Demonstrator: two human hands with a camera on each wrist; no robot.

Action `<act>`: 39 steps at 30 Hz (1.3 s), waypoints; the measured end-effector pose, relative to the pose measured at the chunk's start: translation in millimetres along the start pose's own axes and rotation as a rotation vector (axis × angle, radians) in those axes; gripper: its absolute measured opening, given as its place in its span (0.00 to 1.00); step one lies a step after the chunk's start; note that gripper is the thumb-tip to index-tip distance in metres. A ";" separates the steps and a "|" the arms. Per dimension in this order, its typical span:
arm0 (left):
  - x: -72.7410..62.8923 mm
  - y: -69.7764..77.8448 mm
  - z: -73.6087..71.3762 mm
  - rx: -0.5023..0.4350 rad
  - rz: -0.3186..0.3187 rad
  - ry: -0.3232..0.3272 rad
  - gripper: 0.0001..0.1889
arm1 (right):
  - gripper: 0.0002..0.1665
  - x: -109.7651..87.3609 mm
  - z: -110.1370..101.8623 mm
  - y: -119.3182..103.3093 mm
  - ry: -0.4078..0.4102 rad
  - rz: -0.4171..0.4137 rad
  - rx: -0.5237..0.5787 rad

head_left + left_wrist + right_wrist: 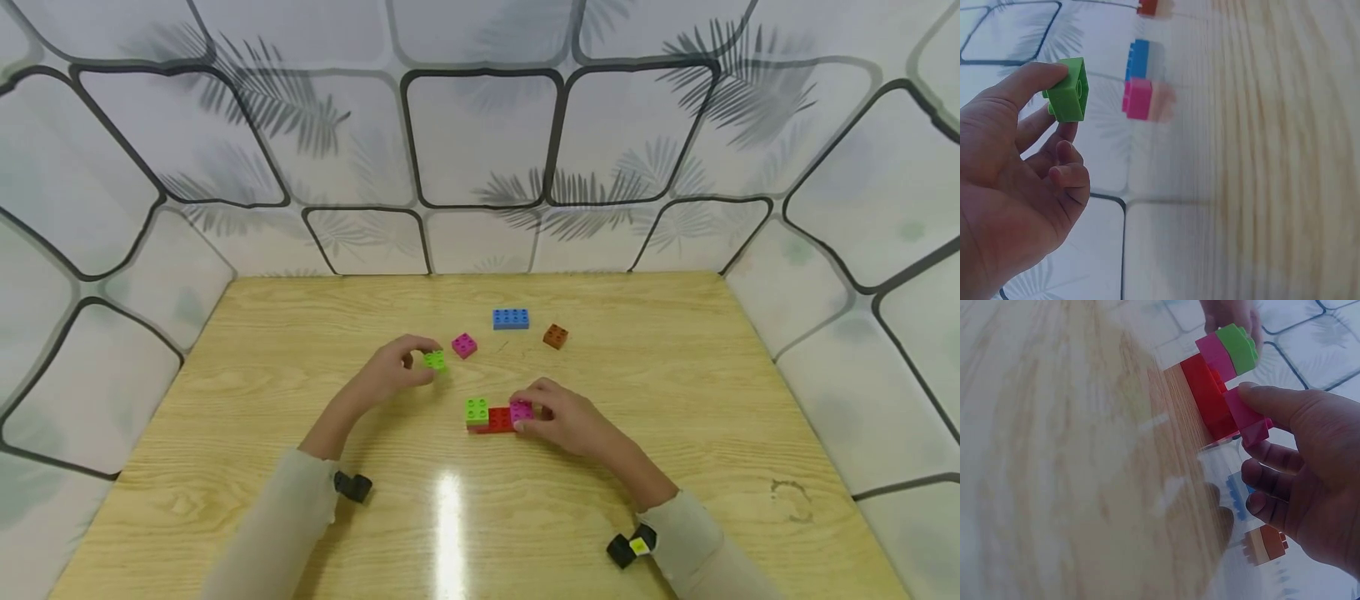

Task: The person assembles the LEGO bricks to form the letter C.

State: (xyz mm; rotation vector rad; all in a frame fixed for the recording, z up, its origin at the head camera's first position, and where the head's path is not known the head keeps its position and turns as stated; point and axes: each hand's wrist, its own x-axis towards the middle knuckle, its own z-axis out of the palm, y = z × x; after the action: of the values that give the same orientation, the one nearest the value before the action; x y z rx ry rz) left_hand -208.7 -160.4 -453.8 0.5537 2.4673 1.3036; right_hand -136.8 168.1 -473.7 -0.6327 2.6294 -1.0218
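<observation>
My left hand pinches a green brick between thumb and fingers, raised over the table in the left wrist view. To its right, my right hand grips a pink brick at the right end of a long red brick. At the red brick's left end a second pink brick carries another green brick on top. The red brick lies flat on the table. Just past the left fingertips sits a loose pink brick.
Toward the back of the wooden table lie a blue brick and a small brown brick. A patterned wall covering rises behind the table and along both sides. Each wrist wears a small black camera.
</observation>
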 end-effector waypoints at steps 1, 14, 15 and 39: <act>-1.7 3.3 2.1 -0.012 0.013 -0.005 0.24 | 0.25 -0.1 -0.2 0.0 0.000 0.000 0.000; -21.5 40.8 28.3 -0.001 0.096 -0.056 0.21 | 0.25 0.7 -1.2 0.9 -0.001 -0.011 -0.011; -22.7 42.8 29.8 0.010 0.091 -0.061 0.21 | 0.25 0.8 -1.3 0.9 -0.001 -0.012 -0.011; -25.9 47.5 48.7 0.167 0.060 -0.104 0.22 | 0.24 1.3 -0.9 0.0 -0.004 -0.011 -0.019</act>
State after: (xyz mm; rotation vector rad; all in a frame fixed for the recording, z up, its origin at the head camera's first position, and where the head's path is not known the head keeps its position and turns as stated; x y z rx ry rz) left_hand -155.7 -112.9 -438.7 0.7229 2.5042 1.0664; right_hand -138.3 168.0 -473.1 -0.6529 2.6382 -0.9984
